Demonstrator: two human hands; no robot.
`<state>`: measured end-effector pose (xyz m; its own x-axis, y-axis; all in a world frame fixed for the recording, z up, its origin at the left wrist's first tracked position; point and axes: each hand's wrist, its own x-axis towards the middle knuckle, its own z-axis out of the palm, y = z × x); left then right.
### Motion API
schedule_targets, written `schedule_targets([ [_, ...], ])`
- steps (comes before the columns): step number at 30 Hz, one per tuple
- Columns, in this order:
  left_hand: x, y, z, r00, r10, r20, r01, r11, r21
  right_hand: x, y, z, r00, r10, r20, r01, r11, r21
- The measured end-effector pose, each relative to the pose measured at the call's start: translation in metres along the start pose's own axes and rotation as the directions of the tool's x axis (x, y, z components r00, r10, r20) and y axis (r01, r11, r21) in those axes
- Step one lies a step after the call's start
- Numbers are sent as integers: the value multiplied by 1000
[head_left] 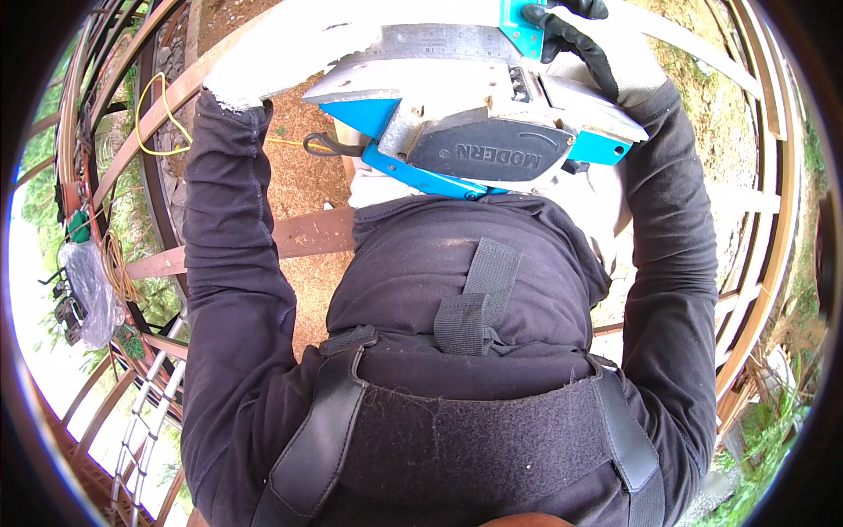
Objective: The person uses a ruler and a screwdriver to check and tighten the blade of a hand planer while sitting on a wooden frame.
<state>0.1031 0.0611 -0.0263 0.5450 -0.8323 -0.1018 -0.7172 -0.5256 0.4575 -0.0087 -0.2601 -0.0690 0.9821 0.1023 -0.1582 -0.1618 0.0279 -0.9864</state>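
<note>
A blue and grey electric planer (492, 151) rests across my lap with its metal sole facing up and away. Along its far side lies the steel blade of a try square (430, 42), marked like a ruler, with a blue stock at the right end. My right hand (587, 42), in a black and white work glove, has its fingers closed around that blue stock. My left hand (294, 48), in a white glove, reaches to the left end of the blade and planer. Glare washes out its fingers, so its grip cannot be made out.
Brown-painted metal beams (312, 233) cross beneath me above bare soil. A yellow cord (145, 114) loops at the left. Farther left hang a clear plastic bag (92, 290) and coiled cable (114, 268), above a ladder (145, 430). Curved rails (773, 211) run along the right.
</note>
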Motion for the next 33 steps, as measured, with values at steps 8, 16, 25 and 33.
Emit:
schedule_targets([
  [8, 1, 6, -4, 1000, -7, 26, 6, 1000, 20, 0, 1, 1, 1000, -4, -9, 5, 999, 52],
  [16, 0, 11, -5, 1000, 0, 14, 0, 1000, 26, 0, -1, 1, 1000, -8, 15, 9, 999, -49],
  [25, 0, 8, -4, 1000, -5, 11, 5, 1000, 26, 0, -1, 1, 1000, -18, 17, 18, 999, -34],
  [33, 1, 5, -3, 1000, -3, 15, 2, 1000, 5, -1, -3, 0, 999, -27, 45, 30, 998, -64],
])
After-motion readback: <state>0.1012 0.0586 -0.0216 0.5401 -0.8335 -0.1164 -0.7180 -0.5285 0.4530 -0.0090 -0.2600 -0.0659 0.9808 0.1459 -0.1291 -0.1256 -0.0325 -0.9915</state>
